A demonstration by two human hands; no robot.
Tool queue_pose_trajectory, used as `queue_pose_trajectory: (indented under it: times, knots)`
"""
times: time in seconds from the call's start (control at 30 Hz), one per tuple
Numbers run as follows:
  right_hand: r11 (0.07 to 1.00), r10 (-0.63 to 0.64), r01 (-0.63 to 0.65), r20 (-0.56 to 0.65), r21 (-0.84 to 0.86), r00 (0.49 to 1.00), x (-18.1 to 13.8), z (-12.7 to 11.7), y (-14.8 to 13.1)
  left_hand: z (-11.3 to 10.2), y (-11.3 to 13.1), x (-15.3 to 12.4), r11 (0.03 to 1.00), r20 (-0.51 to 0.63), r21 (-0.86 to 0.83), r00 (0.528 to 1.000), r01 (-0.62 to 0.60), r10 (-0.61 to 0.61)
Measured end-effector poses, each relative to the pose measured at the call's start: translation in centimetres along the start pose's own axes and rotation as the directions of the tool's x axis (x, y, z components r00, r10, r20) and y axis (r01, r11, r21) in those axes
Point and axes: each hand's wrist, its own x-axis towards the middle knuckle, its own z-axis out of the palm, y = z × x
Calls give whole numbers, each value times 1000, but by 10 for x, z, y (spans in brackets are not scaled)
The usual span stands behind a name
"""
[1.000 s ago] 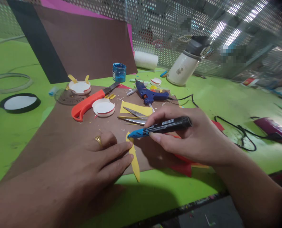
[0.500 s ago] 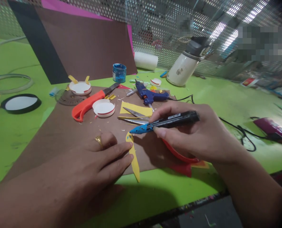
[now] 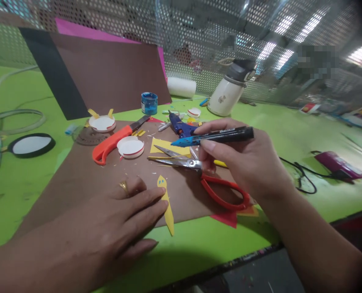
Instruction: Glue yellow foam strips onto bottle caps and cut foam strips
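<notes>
Strip [image 3: 169, 217], yellow, flat and tapered, is lying on brown board [image 3: 61, 191] under the outstretched left hand [image 3: 124, 219], its long axis running near-to-far, sharp tip pointing nearward, while the right hand [image 3: 248, 162] is gripping a cylindrical marker [image 3: 219, 135].

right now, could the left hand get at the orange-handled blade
Probably yes: mostly bare brown sheet lies between the left hand and the orange-handled blade, though that hand would likely have to leave the yellow strip it touches.
</notes>
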Motion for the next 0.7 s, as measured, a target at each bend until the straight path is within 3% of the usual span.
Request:
queue_pose_trajectory:
  times: [0.27, 0.7]
  knots:
    - [996, -63, 69, -112, 52, 992, 3, 0, 7, -11, -2, 9, 998, -22, 13, 998, -66, 66]
    - [984, -18, 42, -140, 171, 990, 6, 1, 9, -15, 2, 7, 999, 23, -34, 999, -30, 31]
